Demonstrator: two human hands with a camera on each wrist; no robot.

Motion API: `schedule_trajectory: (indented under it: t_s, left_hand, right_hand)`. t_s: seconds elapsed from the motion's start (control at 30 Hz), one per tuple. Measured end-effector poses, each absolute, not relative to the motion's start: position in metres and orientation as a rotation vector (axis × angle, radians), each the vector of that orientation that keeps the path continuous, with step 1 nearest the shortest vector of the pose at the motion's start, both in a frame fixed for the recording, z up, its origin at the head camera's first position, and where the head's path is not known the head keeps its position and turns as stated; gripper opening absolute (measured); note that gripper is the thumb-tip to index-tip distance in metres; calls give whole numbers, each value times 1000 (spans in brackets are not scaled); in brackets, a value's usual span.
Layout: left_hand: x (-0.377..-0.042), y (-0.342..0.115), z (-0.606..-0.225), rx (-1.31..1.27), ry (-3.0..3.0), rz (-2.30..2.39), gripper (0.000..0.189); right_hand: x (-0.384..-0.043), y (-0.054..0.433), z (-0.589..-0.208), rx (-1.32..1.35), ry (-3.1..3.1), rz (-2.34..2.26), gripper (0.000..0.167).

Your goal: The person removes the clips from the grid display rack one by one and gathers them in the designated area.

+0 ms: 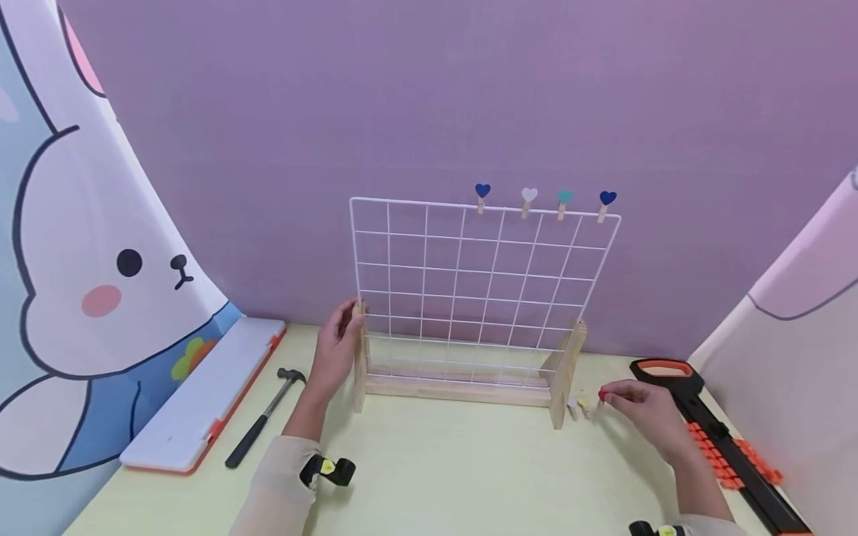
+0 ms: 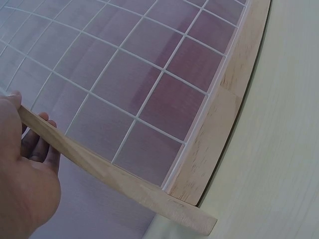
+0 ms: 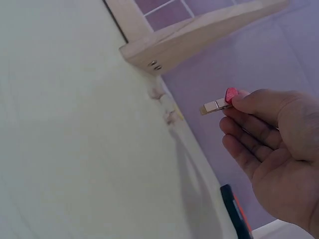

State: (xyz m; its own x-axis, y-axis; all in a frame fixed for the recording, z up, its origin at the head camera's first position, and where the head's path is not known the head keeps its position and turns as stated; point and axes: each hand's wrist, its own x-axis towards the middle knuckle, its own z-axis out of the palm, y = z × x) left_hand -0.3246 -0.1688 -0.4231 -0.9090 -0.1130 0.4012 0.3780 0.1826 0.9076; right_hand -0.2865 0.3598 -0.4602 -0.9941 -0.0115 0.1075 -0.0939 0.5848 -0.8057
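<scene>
A white wire grid (image 1: 442, 283) stands upright in a wooden base (image 1: 456, 391). My left hand (image 1: 335, 350) grips the top of the wooden side post (image 2: 104, 172) at the grid's left. Between thumb and fingers, my right hand (image 1: 646, 417) pinches a small wooden clothespin (image 3: 215, 105) with a red heart, above the table right of the stand. Two more clothespins (image 1: 578, 406) lie on the table beside the right post (image 1: 566, 372). Along the grid's top edge several heart clothespins are clipped: blue (image 1: 482, 191), white (image 1: 529, 195), teal (image 1: 565, 196) and another blue one (image 1: 607, 199).
A hammer (image 1: 264, 420) lies left of my left arm, next to a long white case (image 1: 208, 398) with a red edge. On the right lies a black and orange tool (image 1: 710, 432). Behind the stand rises a purple backdrop (image 1: 429, 97).
</scene>
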Motion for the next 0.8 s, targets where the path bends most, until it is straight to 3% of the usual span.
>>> schedule_trajectory:
  t_s: [0.4,0.8]
  left_hand:
    - [-322,-169,-419,-257,-2087,-1773,44]
    - [-325,-169,-423,-246,-2092,-1791,45]
  right_hand:
    - [-298,365,-483,171,-2699,1377,21]
    - [-304,365,-494,92,-2811,1296,24]
